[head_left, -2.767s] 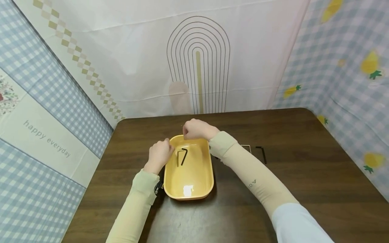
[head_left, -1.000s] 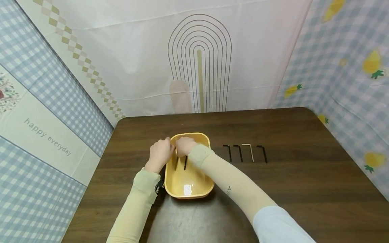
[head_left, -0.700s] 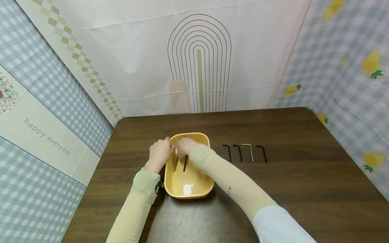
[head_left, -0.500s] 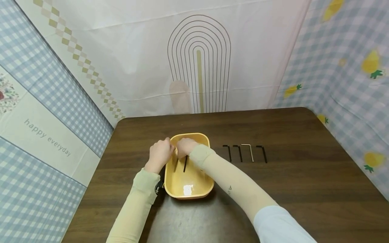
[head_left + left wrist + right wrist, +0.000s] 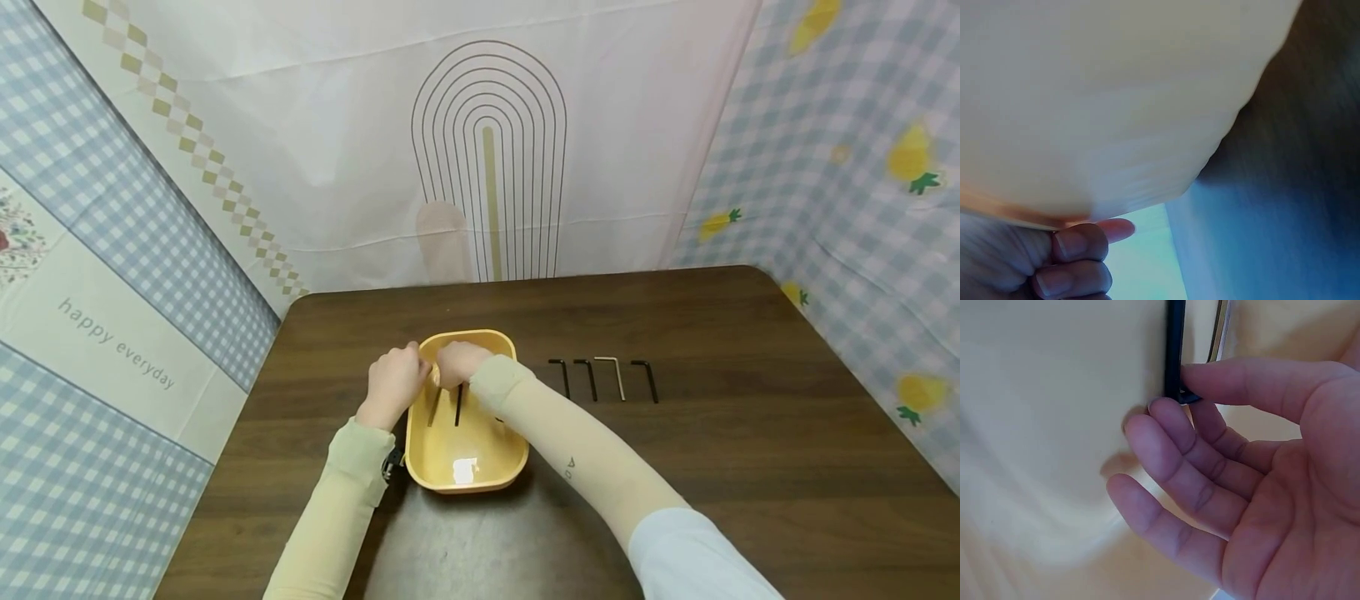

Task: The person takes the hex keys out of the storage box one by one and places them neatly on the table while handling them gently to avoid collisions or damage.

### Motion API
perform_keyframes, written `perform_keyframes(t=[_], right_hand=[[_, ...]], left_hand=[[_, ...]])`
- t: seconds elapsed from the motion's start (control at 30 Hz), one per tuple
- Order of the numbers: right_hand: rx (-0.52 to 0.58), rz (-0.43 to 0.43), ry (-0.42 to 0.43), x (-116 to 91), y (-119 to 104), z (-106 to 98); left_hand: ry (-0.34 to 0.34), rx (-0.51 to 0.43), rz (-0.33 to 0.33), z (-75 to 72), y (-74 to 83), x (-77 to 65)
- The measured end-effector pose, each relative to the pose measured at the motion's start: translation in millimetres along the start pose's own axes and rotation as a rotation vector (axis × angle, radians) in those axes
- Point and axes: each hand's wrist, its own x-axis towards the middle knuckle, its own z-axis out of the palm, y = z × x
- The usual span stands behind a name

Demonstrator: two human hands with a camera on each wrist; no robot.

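My right hand (image 5: 1260, 481): inside the tray, fingers bent and slightly spread; thumb and fingertips pinch one item at its bend.

Item held: black hex key (image 5: 1174, 347), L-shaped, in the yellow tray, its long arm pointing back toward me.

Beside it, to its left in the head view: gold-coloured hex key (image 5: 434, 408), also in the tray, near the black one and apart from it along the visible length. Its upper end lies behind my fingers, so I cannot say whether they touch it.

Container: yellow tray (image 5: 468, 450), rectangular with rounded corners, long sides running away from me, a bright reflection at its near end.

My left hand (image 5: 395, 381): fingers curled around the tray's left rim, gripping it.

To the right of the tray, on the dark wood-grain worktop (image 5: 720, 450): a row of four hex keys, well spaced, short arms at the far end. From left: first black key (image 5: 566, 382), second black key (image 5: 592, 384), loose gold key (image 5: 620, 383), last black key (image 5: 651, 385).

Behind: white cloth (image 5: 337, 150) printed with nested arches.
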Motion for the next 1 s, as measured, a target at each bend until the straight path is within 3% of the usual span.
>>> perform_keyframes(t=[0.7,1.0], right_hand=[[0.016,-0.007,-0.023,2.4,3.7,-0.9],[0.003,-0.06,0.031,-5.0,2.2,-5.1]], left_hand=[[0.026,-0.001,0.007,0.6,-0.3,-0.2],[0.005,-0.001,-0.007,0.3,-0.1,0.0]])
